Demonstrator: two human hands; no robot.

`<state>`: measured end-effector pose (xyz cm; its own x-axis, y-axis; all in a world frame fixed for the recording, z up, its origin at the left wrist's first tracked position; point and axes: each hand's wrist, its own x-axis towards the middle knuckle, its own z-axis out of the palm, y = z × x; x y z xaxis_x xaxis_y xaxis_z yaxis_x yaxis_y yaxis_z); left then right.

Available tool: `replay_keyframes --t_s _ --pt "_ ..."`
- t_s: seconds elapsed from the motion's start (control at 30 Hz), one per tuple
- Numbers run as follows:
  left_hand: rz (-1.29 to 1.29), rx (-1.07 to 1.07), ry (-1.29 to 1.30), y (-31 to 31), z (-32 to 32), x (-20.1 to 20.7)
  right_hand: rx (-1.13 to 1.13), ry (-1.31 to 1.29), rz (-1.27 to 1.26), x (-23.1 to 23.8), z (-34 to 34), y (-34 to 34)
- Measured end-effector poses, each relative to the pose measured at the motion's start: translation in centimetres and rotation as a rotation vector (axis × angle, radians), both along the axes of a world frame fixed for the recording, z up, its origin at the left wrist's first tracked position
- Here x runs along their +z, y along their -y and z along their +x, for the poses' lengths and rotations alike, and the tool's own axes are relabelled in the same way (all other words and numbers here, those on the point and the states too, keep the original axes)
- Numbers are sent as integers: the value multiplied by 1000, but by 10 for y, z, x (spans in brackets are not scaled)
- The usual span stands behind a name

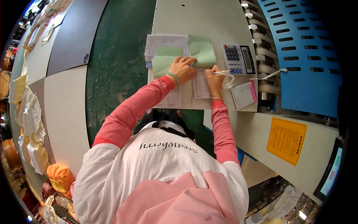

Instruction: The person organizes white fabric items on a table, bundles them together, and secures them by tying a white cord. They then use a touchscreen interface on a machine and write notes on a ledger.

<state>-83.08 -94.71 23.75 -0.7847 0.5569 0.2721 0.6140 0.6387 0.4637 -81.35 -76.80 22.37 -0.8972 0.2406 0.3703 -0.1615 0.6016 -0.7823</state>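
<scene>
My left hand lies with its fingers apart on light green sheets, at the top of paper forms. Its fingertips press on the paper and it grips nothing that I can see. Closed in a writing grip, my right hand holds a pen, mostly hidden by the fingers, over a printed form. A white strip runs from near the pen to the blue panel. Another form lies partly under my left wrist. Handwritten sheets lie beyond that hand.
A calculator and a small pad with a pink edge sit right of my right hand. Farther right are metal rollers and a slotted blue panel. An orange notice and a screen are at lower right.
</scene>
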Motion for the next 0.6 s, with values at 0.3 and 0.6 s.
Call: replay_keyframes --t_s 0.3,0.6 --pt "2 4 32 1 1 3 61 63 -229 11 -13 12" --pt "-17 5 61 2 2 5 29 46 -70 3 -16 25"
